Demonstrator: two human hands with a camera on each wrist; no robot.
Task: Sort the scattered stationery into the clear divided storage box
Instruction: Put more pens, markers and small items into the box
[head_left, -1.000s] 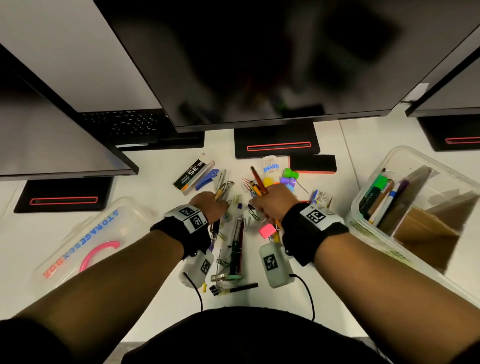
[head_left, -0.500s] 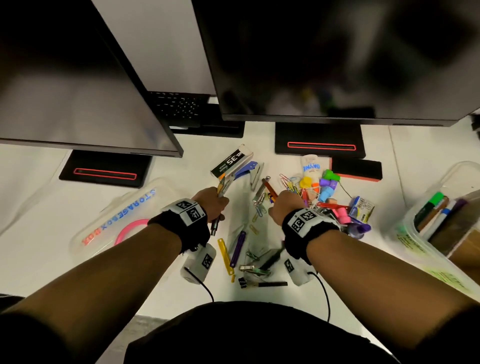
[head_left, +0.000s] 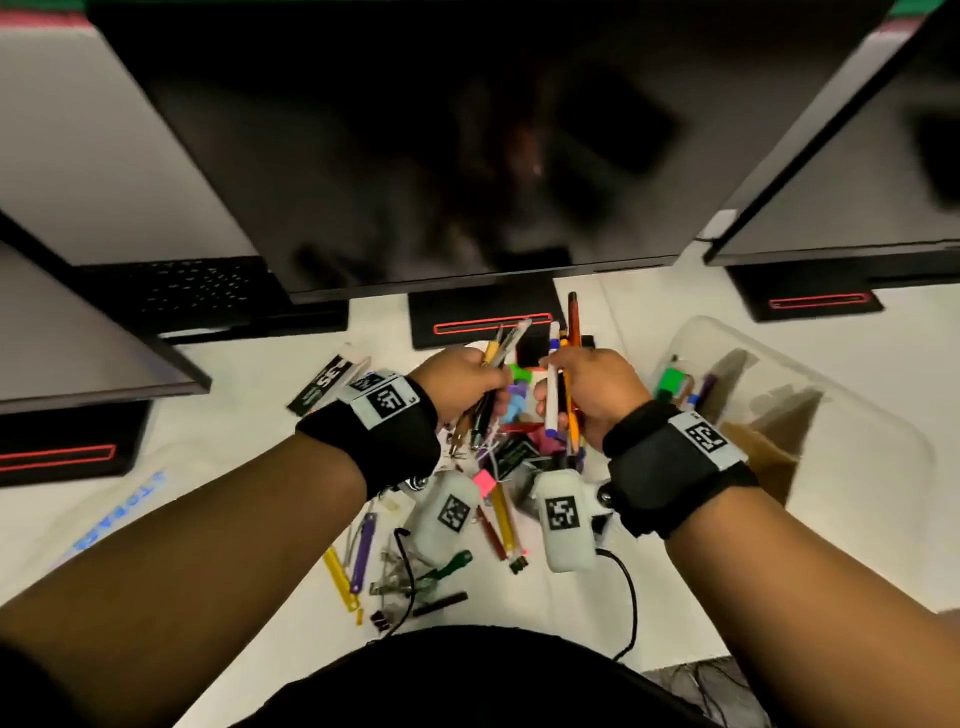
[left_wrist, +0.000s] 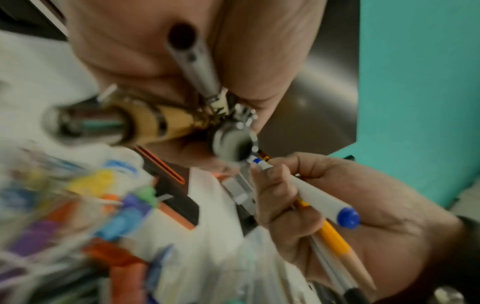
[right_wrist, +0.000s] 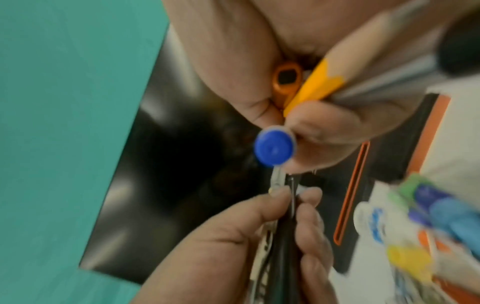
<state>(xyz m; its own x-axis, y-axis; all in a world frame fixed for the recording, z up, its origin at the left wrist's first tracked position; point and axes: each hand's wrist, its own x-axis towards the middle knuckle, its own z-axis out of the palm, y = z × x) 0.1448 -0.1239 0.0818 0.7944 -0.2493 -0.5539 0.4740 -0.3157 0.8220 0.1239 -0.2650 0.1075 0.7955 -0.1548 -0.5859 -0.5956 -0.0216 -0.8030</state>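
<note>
We see both hands raised above the white desk (head_left: 613, 312), each closed around a bundle of pens. The left hand (head_left: 460, 384) has its fingers curled round several pens (head_left: 506, 340), a yellow one and a silver-grey one among them, their ends fanning up toward the monitor (head_left: 467, 156). From the left wrist view we make out a grey barrel (left_wrist: 197, 67) and a tan one with a metal tip running through that fist, blurred.

The right hand (head_left: 592, 395) grips its own bundle upright: a white pen (head_left: 552, 395) with a blue end cap, a yellow pencil (head_left: 567, 405) and an orange-brown pen (head_left: 573, 319) that stands tallest. In the right wrist view the blue cap (right_wrist: 274, 147) sits under the thumb, with the pencil's sharpened end (right_wrist: 324, 82) beside it. The two hands are near each other but apart.

The clear box (head_left: 841, 395) lies on the desk to the right of the right hand, with markers (head_left: 672, 382) in its nearer compartment and something brown in the next. Below the hands the rest of the stationery (head_left: 498, 467) lies scattered: coloured caps, a pink eraser (head_left: 485, 480), a yellow clip (head_left: 340, 579) beside a purple one (head_left: 363, 551), and binder clips. A staple box (head_left: 322, 384) lies left of the left wrist.
</note>
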